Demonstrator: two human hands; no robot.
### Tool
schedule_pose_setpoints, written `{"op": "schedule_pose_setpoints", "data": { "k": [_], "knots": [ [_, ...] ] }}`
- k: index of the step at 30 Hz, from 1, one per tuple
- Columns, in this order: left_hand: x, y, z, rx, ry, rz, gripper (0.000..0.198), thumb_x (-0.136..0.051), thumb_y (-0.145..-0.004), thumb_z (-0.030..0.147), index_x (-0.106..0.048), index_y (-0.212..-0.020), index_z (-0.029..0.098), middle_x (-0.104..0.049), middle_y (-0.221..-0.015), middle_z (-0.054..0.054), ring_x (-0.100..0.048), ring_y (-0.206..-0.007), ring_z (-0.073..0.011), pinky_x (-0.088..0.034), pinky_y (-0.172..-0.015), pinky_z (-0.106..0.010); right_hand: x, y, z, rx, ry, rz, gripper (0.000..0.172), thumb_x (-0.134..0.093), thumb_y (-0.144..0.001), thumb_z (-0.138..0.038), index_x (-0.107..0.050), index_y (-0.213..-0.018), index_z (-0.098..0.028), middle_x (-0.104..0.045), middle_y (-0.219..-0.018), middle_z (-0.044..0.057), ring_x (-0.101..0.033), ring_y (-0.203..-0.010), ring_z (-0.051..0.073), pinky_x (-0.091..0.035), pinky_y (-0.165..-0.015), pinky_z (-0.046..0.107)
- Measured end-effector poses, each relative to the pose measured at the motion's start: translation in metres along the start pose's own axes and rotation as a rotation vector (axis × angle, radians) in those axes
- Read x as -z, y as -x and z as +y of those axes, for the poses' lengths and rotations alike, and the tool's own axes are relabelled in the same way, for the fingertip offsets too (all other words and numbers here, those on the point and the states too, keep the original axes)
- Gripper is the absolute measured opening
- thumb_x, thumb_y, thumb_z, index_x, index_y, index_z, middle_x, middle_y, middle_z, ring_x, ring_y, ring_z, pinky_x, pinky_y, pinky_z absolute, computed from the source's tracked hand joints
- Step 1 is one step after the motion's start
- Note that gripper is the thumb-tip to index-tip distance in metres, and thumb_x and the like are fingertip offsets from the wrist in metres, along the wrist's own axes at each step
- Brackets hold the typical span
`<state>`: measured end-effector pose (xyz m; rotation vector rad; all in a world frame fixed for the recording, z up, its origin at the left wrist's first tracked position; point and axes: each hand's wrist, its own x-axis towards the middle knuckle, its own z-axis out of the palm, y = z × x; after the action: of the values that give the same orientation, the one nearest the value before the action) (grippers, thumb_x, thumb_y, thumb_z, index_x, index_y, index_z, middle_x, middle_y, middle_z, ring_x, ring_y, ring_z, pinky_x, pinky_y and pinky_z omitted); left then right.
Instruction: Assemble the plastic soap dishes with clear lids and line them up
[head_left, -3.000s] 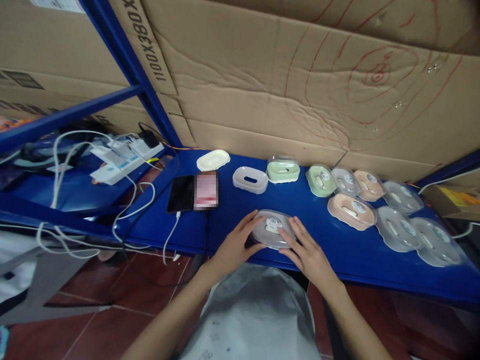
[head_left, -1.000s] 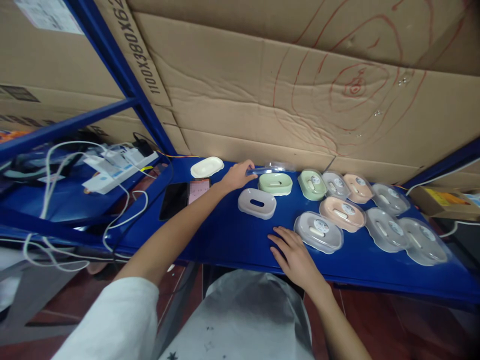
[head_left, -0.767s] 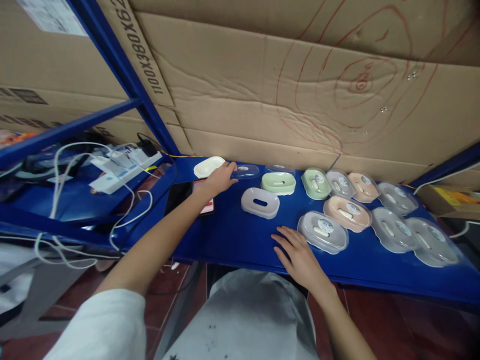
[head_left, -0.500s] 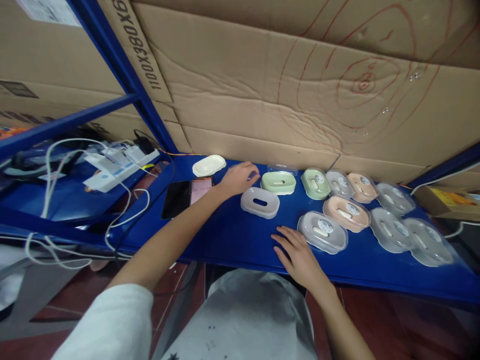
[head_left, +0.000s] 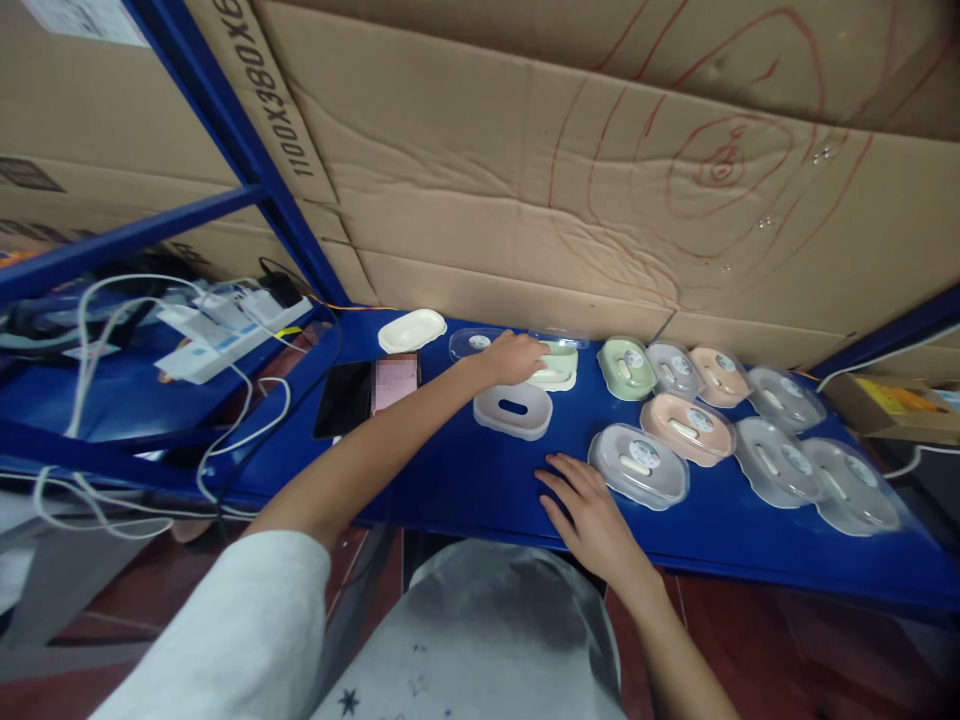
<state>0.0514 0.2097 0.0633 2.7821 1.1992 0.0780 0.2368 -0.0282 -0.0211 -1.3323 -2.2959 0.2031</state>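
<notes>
My left hand [head_left: 517,358] is at the left end of a light green oval plastic box [head_left: 564,368], fingers bent over it and partly covering it. In front of that wrist lies a pale grey oval lid [head_left: 514,412] with a dark slot in its middle. A clear plastic cover [head_left: 472,343] with a round label lies behind my left forearm, and another clear cover [head_left: 559,338] sits behind the green box. My right hand [head_left: 589,505] rests open on the blue tabletop [head_left: 465,490], fingers spread, beside a covered grey-lilac box [head_left: 637,465].
Several covered boxes in green, grey and peach, such as a peach one [head_left: 688,428], stand at the right. A cream oval tray [head_left: 412,331], a black phone [head_left: 343,400] and a pink-screened device [head_left: 396,382] lie left. A power strip [head_left: 225,335] with white cables is farther left. Cardboard [head_left: 450,150] stands behind.
My left hand has moved right from the clear cover onto the green box, uncovering the labelled cover. My right hand stays on the tabletop. The view has shifted slightly.
</notes>
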Motion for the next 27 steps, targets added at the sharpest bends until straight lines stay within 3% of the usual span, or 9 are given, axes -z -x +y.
{"op": "schedule_pose_setpoints", "data": {
  "k": [3, 8, 14, 18, 23, 27],
  "knots": [
    [-0.001, 0.019, -0.015, 0.028, -0.016, 0.025, 0.028, -0.051, -0.108, 0.026, -0.07, -0.127, 0.018, -0.073, -0.133, -0.014, -0.067, -0.128, -0.0316, -0.048, -0.113, -0.051, -0.001, 0.0, 0.001, 0.001, -0.014, 0.015, 0.035, -0.051, -0.111, -0.031, -0.067, -0.142, -0.025, -0.063, -0.152, 0.011, -0.058, -0.143, 0.03, -0.051, -0.12, 0.057],
    [-0.005, 0.049, -0.039, 0.055, -0.008, 0.067, 0.034, -0.046, -0.107, 0.03, -0.068, -0.131, 0.02, -0.074, -0.134, -0.014, -0.067, -0.127, -0.031, -0.048, -0.11, -0.046, 0.0, 0.001, 0.0, 0.004, -0.02, 0.013, 0.039, -0.051, -0.111, -0.03, -0.063, -0.148, -0.026, -0.061, -0.155, 0.011, -0.057, -0.144, 0.03, -0.052, -0.119, 0.057],
    [-0.007, 0.072, -0.051, -0.011, 0.058, 0.085, 0.039, -0.039, -0.111, 0.037, -0.067, -0.131, 0.019, -0.076, -0.125, -0.014, -0.07, -0.118, -0.0295, -0.052, -0.1, -0.04, 0.002, -0.005, -0.008, 0.068, 0.05, 0.068, 0.06, -0.051, -0.11, -0.027, -0.036, -0.168, -0.029, -0.03, -0.177, 0.011, -0.034, -0.162, 0.033, -0.042, -0.126, 0.059],
    [-0.008, 0.078, -0.052, -0.029, 0.06, 0.093, 0.037, -0.041, -0.111, 0.039, -0.067, -0.129, 0.021, -0.076, -0.123, -0.012, -0.071, -0.116, -0.0288, -0.052, -0.098, -0.039, -0.005, -0.023, -0.017, 0.123, 0.065, 0.032, 0.065, -0.05, -0.11, -0.032, -0.027, -0.171, -0.029, -0.035, -0.175, 0.01, -0.028, -0.164, 0.032, -0.034, -0.13, 0.063],
    [-0.013, 0.089, -0.05, 0.036, -0.021, 0.143, 0.034, -0.045, -0.109, 0.031, -0.069, -0.129, 0.019, -0.074, -0.132, -0.016, -0.067, -0.126, -0.0327, -0.045, -0.109, -0.048, -0.011, -0.033, -0.021, 0.117, 0.069, 0.017, 0.044, -0.056, -0.109, -0.034, -0.058, -0.151, -0.025, -0.067, -0.143, 0.013, -0.056, -0.143, 0.031, -0.04, -0.126, 0.061],
    [-0.013, 0.096, -0.055, 0.071, -0.053, 0.209, 0.037, -0.044, -0.11, 0.031, -0.069, -0.134, 0.02, -0.071, -0.138, -0.017, -0.061, -0.134, -0.0333, -0.037, -0.118, -0.052, -0.008, -0.019, -0.018, 0.09, 0.059, 0.078, 0.033, -0.059, -0.108, -0.032, -0.069, -0.138, -0.022, -0.07, -0.13, 0.014, -0.063, -0.131, 0.031, -0.049, -0.118, 0.056]
  ]
}}
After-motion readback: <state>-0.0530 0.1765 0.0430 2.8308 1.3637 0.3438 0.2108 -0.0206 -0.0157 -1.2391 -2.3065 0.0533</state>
